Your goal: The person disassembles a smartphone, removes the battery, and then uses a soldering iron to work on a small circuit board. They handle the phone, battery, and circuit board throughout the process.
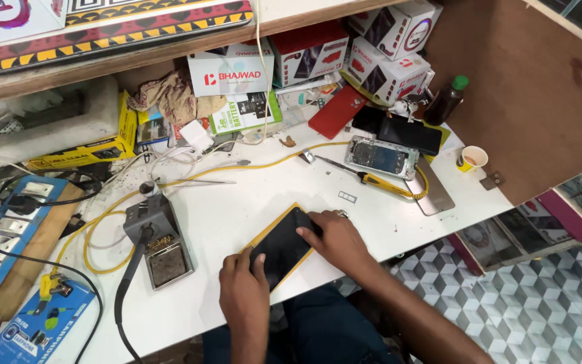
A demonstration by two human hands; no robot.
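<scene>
A black phone [281, 244] with a yellow edge lies flat near the front of the white worktable [237, 209]. My left hand [242, 291] rests at its lower left corner, fingers on the dark glass. My right hand [335, 237] presses down on its right side, fingers spread over the screen. Both hands hold the phone against the table. An opened phone [380, 158] showing its inner boards lies further back on the right, beside a yellow-handled screwdriver [365, 178].
A soldering iron stand [159, 246] with black cable sits left of the phone. A yellow cable [109, 222] loops across the table. A blue power strip [1, 236] lies far left. Boxes [389, 50], a red phone [337, 111], a dark bottle [446, 101] and a paper cup [473, 158] crowd the back.
</scene>
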